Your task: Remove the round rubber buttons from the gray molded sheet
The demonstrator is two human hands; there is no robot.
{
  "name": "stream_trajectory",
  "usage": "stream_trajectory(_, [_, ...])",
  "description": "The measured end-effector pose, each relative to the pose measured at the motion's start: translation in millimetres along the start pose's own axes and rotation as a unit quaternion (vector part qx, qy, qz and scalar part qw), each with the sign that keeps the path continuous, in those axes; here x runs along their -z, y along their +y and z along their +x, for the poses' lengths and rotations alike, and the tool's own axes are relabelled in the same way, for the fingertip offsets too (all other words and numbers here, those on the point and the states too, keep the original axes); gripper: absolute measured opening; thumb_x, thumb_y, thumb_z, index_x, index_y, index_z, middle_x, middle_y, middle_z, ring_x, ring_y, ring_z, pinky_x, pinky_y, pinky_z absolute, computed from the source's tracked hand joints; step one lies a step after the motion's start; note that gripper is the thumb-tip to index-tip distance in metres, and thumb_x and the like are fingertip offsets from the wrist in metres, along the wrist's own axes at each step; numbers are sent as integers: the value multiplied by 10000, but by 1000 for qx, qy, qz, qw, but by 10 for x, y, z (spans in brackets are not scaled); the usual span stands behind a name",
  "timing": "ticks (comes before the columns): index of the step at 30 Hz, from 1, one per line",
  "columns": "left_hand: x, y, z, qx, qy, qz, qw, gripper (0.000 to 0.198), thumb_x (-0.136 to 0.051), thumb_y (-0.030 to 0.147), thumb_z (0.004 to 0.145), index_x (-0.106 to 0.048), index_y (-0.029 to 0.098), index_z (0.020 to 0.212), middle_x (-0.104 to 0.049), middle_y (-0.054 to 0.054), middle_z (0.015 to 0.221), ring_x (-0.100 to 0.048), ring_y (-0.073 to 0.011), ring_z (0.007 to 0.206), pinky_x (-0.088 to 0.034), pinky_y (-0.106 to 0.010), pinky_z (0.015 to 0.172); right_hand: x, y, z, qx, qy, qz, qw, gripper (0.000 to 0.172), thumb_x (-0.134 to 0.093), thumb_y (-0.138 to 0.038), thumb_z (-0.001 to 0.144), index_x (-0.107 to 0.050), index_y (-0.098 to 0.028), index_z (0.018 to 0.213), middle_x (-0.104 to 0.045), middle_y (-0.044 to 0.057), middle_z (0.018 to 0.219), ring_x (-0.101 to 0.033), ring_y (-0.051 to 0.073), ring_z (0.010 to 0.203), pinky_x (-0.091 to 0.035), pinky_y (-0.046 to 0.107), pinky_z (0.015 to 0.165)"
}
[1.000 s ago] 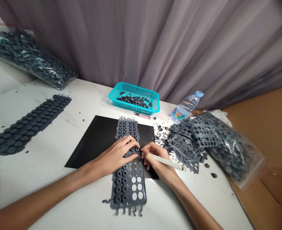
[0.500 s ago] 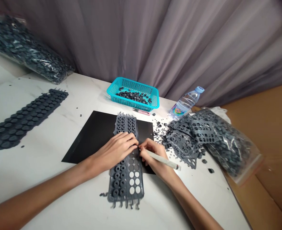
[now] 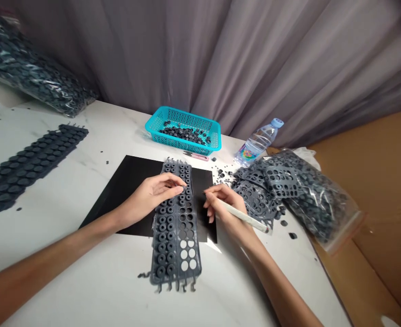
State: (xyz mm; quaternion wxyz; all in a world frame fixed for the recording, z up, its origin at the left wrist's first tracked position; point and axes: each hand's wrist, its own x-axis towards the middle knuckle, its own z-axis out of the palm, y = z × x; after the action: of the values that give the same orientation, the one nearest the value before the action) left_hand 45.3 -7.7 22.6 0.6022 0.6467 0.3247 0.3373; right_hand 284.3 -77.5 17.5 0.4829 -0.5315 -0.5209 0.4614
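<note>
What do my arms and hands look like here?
Both the left forearm and right forearm look bare and slim, with no sleeve in view. The left hand and right hand are ungloved; no ring, watch or bracelet shows.

A white table with faint grey marbling (image 3: 101, 281) carries a flat black sheet (image 3: 118, 190). A studded dark strip (image 3: 166, 231) crosses the sheet, its near end reaching past the edge over the tabletop. A second strip (image 3: 30, 170) lies at the left, near a bulging clear bag (image 3: 33, 72). Toward the back stand a turquoise basket (image 3: 176, 141) and a bottle (image 3: 258, 143), with pink-handled snips (image 3: 198, 157) beside the basket. Perforated dark sheets (image 3: 255, 200) lie heaped at the right among loose dark bits (image 3: 292, 235).
</note>
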Motion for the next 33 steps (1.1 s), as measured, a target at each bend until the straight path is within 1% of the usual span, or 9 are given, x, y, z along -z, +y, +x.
stream_trajectory(4, [-37, -8, -40, 79, 13, -39, 996, 299, -737, 442, 937, -722, 210, 1125, -738, -64, 1150, -678, -212, 1114, -512, -348, 1030, 91, 78, 69, -15, 1, -23, 1000, 274, -712, -443, 958, -671, -173, 962, -650, 21, 782, -597, 130, 590, -525, 225, 505])
stream_trajectory(6, [-53, -6, -52, 108, 17, -66, 992, 320, -739, 448, 934, -722, 210, 1147, -743, -73, 1165, -691, -212, 1096, -520, -354, 1034, 103, 113, 71, -16, -13, -43, 999, 274, -707, -442, 962, -694, -170, 987, -662, 28, 802, -605, 133, 610, -530, 232, 535])
stream_trajectory(8, [-60, -11, -60, 128, 9, -97, 987, 332, -736, 425, 938, -713, 219, 1198, -742, -79, 1201, -692, -217, 1123, -511, -371, 1073, 94, 113, 55, -11, -28, -67, 997, 273, -708, -437, 961, -721, -169, 1012, -691, 45, 860, -622, 140, 641, -536, 244, 575])
stream_trajectory(10, [-61, -18, -68, 135, -6, -119, 984, 332, -720, 390, 951, -708, 228, 1240, -742, -84, 1227, -694, -225, 1150, -496, -396, 1116, 74, 79, 31, -4, -37, -96, 995, 270, -698, -431, 964, -747, -167, 997, -712, 64, 918, -641, 150, 672, -539, 260, 609])
stream_trajectory(14, [-79, -17, -91, 148, -40, -146, 977, 306, -676, 379, 982, -724, 215, 1236, -753, -100, 1247, -707, -245, 1178, -487, -434, 1158, 33, 13, 8, 10, -40, -138, 990, 264, -650, -395, 973, -765, -161, 929, -717, 76, 924, -653, 155, 658, -528, 273, 608])
stream_trajectory(18, [-135, 9, -121, 174, -64, -173, 967, 325, -660, 393, 994, -719, 188, 1240, -764, -121, 1241, -712, -276, 1203, -507, -462, 1150, 8, 43, 23, -17, -35, -119, 992, 207, -636, -321, 927, -727, -159, 1017, -711, 56, 862, -652, 158, 654, -529, 261, 591])
stream_trajectory(21, [-169, 31, -140, 185, -70, -187, 962, 308, -652, 379, 1005, -726, 181, 1229, -758, -122, 1264, -712, -276, 1214, -506, -449, 1156, -3, 79, 33, -21, -28, -110, 993, 212, -633, -284, 893, -695, -154, 1048, -698, 35, 810, -640, 146, 637, -520, 246, 585])
stream_trajectory(28, [-181, 42, -158, 210, -72, -211, 952, 342, -671, 392, 1001, -712, 167, 1256, -755, -134, 1274, -702, -279, 1237, -497, -455, 1169, -3, 118, 40, -10, -32, -119, 992, 223, -643, -353, 930, -694, -160, 1029, -726, 59, 897, -639, 141, 641, -510, 239, 567])
stream_trajectory(33, [-183, 37, -160, 217, -69, -221, 948, 361, -696, 405, 986, -712, 160, 1251, -737, -143, 1310, -685, -283, 1266, -496, -438, 1174, 1, 157, 45, 2, -30, -132, 991, 194, -634, -329, 938, -699, -168, 1023, -731, 56, 890, -649, 144, 645, -510, 236, 573])
